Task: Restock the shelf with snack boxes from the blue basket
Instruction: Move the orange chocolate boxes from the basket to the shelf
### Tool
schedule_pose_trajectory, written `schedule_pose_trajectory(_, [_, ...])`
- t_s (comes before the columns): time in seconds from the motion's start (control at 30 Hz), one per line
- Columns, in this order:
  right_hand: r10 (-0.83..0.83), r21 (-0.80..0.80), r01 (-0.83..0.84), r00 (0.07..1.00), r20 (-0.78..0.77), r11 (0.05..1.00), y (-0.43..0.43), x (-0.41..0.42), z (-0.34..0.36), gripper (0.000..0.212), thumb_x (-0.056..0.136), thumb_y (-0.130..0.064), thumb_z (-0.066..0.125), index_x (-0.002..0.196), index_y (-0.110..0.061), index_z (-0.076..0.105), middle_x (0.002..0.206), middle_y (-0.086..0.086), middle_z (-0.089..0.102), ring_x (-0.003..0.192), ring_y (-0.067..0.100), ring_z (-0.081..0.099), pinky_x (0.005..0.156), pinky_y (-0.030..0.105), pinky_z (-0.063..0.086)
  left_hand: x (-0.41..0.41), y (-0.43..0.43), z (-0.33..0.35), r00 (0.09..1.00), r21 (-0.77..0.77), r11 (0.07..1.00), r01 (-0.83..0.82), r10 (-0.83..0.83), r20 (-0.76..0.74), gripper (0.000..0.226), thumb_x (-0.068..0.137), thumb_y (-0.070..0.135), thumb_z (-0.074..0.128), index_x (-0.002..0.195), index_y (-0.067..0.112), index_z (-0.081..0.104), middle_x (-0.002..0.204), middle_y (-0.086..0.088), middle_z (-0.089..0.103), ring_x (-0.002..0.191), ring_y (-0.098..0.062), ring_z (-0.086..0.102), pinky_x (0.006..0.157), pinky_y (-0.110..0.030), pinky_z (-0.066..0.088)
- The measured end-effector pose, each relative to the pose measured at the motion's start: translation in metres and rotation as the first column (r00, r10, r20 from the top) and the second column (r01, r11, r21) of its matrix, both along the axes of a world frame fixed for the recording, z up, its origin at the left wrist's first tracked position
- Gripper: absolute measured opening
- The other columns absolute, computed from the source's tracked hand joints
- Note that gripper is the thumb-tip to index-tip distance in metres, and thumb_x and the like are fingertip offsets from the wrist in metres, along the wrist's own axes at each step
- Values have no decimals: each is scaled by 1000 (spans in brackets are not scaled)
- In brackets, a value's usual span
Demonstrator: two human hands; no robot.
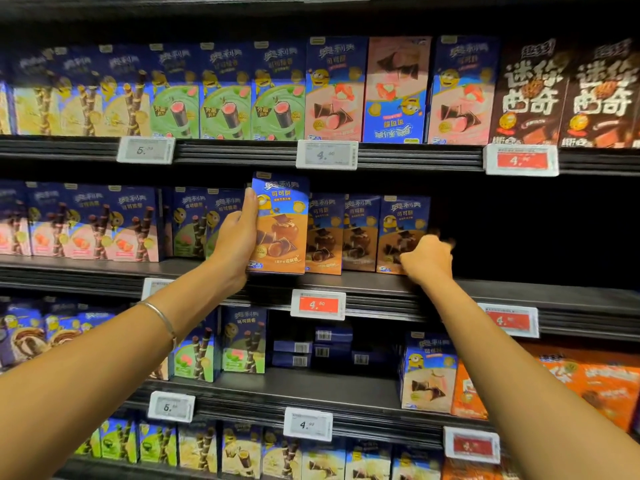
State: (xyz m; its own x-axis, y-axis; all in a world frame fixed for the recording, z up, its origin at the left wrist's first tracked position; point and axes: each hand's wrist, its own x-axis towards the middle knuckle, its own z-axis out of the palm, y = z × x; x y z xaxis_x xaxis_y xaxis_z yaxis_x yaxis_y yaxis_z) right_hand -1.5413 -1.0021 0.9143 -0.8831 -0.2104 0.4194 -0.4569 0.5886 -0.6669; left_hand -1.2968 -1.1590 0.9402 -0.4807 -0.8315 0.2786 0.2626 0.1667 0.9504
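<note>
Left hand (239, 237) clamped an upright glossy cardboard box (282, 223), thumb along its left edge, long axis vertical, at the shelf (381, 284) lip just left of the matching row (360, 233). Right hand (427, 259), curled and blurred, met the row's end box (401, 230); a grip could not be told. The dark gap (512, 237) lay right, nearer that hand.

Two bare forearms lead up to the hands, uncovered along all of their visible length. Just behind the left hand (239, 237), on the wrist, sits a thin silver-coloured metal bangle (162, 318). It is a plain narrow band, perhaps open-ended, though the soft focus makes that hard to judge. The right hand (427, 258) and its wrist are bare, and its fingertips are smeared by blur.
</note>
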Motion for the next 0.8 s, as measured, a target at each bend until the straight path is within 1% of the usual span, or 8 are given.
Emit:
schedule_pose_trajectory(0.2, [1, 15, -1, 1000, 4, 1000, -2, 2, 1, 30, 91, -14, 67, 116, 2, 62, 125, 27, 60, 116, 44, 57, 88, 45, 54, 1, 6, -1, 1000, -1, 1000, -7, 7, -8, 74, 102, 69, 41, 134, 8, 66, 110, -14, 79, 102, -33, 77, 93, -50, 62])
schedule_pose_trajectory(0.27, [0, 12, 0, 1000, 22, 1000, -2, 3, 1, 33, 91, -15, 67, 118, 2, 60, 131, 28, 55, 121, 45, 52, 91, 46, 52, 2, 6, -1, 1000, -1, 1000, -9, 9, -5, 74, 102, 69, 40, 134, 8, 65, 113, -16, 79, 104, -35, 76, 97, -54, 60])
schedule_pose_trajectory(0.33, [-39, 16, 38, 999, 13, 999, -2, 9, 2, 47, 88, -22, 71, 126, 1, 54, 141, 28, 42, 130, 46, 40, 98, 49, 46, 5, 6, -1, 1000, 0, 1000, -13, 13, -9, 74, 102, 69, 40, 134, 8, 65, 114, -17, 78, 107, -37, 75, 99, -57, 59])
schedule_pose_trajectory(0.43, [-118, -107, 99, 975, -189, 989, -4, 24, 1, 58, 83, -33, 75, 125, -1, 49, 138, 25, 42, 127, 45, 41, 98, 52, 44, 9, 3, -1, 1000, -4, 1000, -26, 26, -11, 71, 103, 69, 39, 130, 10, 68, 112, -17, 79, 106, -38, 75, 98, -57, 59])
schedule_pose_trajectory(0.5, [-15, -192, -43, 956, -292, 980, -13, 38, 0, 50, 86, -38, 73, 117, -5, 50, 124, 19, 53, 114, 39, 53, 87, 49, 50, 11, 1, -2, 999, -6, 999, -33, 33, -7, 69, 103, 69, 39, 128, 11, 69, 109, -15, 80, 103, -36, 77, 97, -55, 60])
schedule_pose_trajectory(0.6, [291, -110, -315, 937, -196, 943, -33, 54, 1, 43, 91, -48, 67, 101, -11, 48, 99, 8, 56, 89, 30, 56, 69, 39, 47, 15, -2, -3, 999, 8, 999, -42, 42, -4, 71, 101, 70, 41, 130, 11, 68, 109, -14, 80, 102, -35, 77, 96, -53, 61])
schedule_pose_trajectory(0.7, [390, -7, -393, 914, -114, 919, -52, 67, -2, 43, 92, -48, 68, 91, -13, 42, 85, 2, 47, 78, 27, 51, 63, 37, 40, 19, -6, -4, 999, 4, 999, -37, 37, 5, 70, 101, 71, 41, 128, 13, 69, 105, -11, 81, 98, -31, 79, 93, -50, 62])
schedule_pose_trajectory(0.8, [393, 44, -391, 914, -99, 919, -67, 73, -6, 37, 95, -41, 67, 89, -13, 43, 92, 8, 52, 79, 31, 54, 64, 38, 41, 24, -10, -4, 999, -11, 999, -39, 39, 15, 69, 100, 72, 41, 123, 14, 70, 102, -10, 82, 89, -27, 80, 84, -44, 65])
